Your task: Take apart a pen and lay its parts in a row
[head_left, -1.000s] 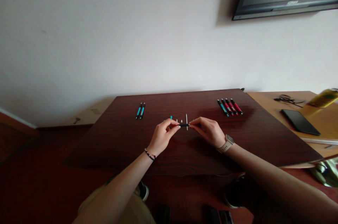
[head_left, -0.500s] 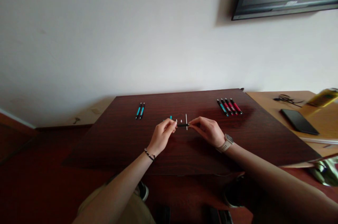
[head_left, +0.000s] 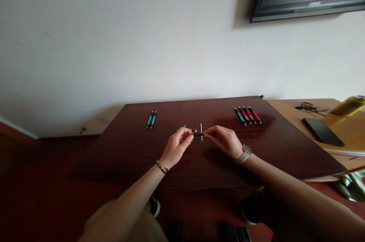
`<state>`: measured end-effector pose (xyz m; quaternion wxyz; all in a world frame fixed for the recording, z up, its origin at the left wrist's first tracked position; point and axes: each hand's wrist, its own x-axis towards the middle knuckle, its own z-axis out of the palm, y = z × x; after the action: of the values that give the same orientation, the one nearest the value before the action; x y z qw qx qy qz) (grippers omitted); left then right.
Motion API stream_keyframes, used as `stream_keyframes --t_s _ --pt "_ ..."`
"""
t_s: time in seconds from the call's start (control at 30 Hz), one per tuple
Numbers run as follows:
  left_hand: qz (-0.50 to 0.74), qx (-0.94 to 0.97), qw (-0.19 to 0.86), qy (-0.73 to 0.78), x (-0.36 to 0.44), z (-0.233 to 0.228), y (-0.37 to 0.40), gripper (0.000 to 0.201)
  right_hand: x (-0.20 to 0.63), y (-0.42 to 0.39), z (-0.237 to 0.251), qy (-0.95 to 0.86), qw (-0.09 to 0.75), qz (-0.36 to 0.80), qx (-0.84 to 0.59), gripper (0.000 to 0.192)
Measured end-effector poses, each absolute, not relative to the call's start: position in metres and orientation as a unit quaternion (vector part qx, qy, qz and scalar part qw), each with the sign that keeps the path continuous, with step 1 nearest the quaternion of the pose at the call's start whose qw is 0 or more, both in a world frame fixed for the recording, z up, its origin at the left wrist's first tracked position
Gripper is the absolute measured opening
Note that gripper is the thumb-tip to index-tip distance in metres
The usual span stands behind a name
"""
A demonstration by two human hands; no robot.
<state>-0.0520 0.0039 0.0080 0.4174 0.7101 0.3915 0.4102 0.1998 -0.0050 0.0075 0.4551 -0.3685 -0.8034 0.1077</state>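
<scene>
Between my two hands, level above the table, is a short black pen part. My left hand pinches its left end with thumb and fingers. The fingertips of my right hand are closed on the right end. Just beyond the part, a thin white pen refill lies on the table, pointing away from me. A small white piece rests left of the refill. Some blue plastic shows past my left fingers, mostly hidden by them.
Two blue-and-black pens lie at the left of the dark wooden table. At the right is a row of one blue pen and three red pens. A phone, a black cable and a yellow object occupy the lighter side table.
My left hand has shifted slightly right along the black pen part, covering more of its left end. My right hand and the things on the table look nearly the same.
</scene>
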Motion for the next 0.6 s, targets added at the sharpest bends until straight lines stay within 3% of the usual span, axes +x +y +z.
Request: stream_keyframes --t_s 0.6 --pt "0.404 0.703 0.437 0.39 -0.049 0.0115 0.0008 0.026 0.1985 -0.0065 0.0097 -0.803 0.455 0.116 -0.367 0.004"
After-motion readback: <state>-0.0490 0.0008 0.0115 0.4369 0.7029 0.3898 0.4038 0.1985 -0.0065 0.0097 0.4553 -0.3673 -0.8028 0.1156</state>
